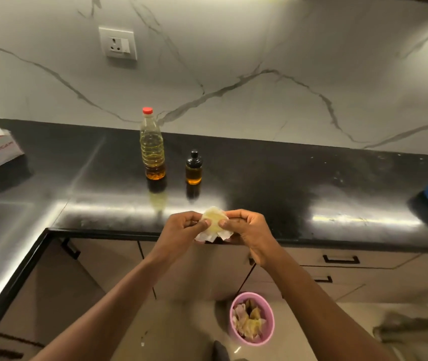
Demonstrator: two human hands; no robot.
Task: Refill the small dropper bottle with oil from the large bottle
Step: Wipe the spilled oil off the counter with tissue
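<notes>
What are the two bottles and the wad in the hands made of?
The large bottle looks like clear thin plastic: ribbed walls, red screw cap. The dropper bottle is glossy and clear, glass or hard plastic, I cannot tell, with a black top. The wad, pinched by the left hand and right hand, looks like crumpled paper tissue, yellow-stained.

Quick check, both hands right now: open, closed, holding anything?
Left hand: closed, pinching the yellow-stained tissue.
Right hand: closed, pinching the same tissue from its other side.
</notes>
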